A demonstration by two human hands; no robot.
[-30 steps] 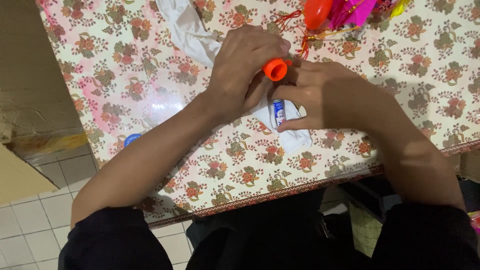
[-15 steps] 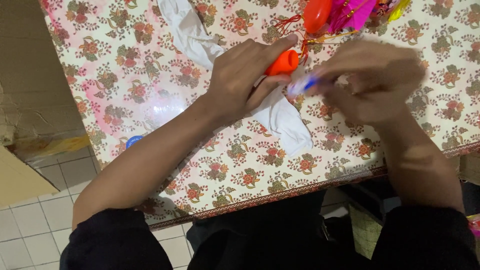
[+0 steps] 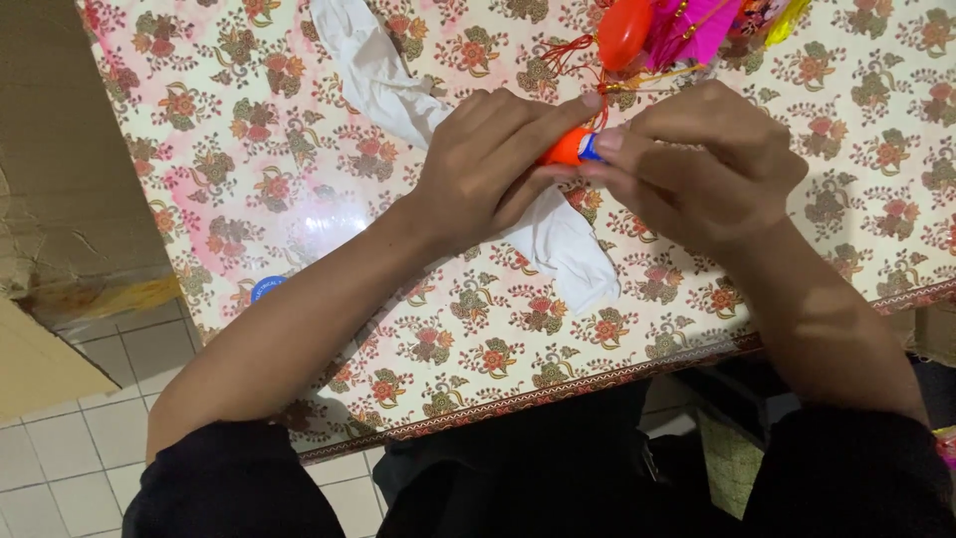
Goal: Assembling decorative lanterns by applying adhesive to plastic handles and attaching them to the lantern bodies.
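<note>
Both hands meet above the middle of the floral-clothed desk point(image 3: 299, 149): left hand point(image 3: 488, 164) and right hand point(image 3: 702, 164) pinch a small orange-capped tube point(image 3: 566, 147) between fingertips, over a crumpled white cloth point(image 3: 558, 244).

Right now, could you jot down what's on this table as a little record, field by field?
surface: table under a glossy floral cover
left hand: grips a small orange tube
right hand: fingertips pinch the tube's blue end
under the hands: crumpled white cloth
far edge: orange and pink ornament with red tassels
near left edge: small blue cap
</note>
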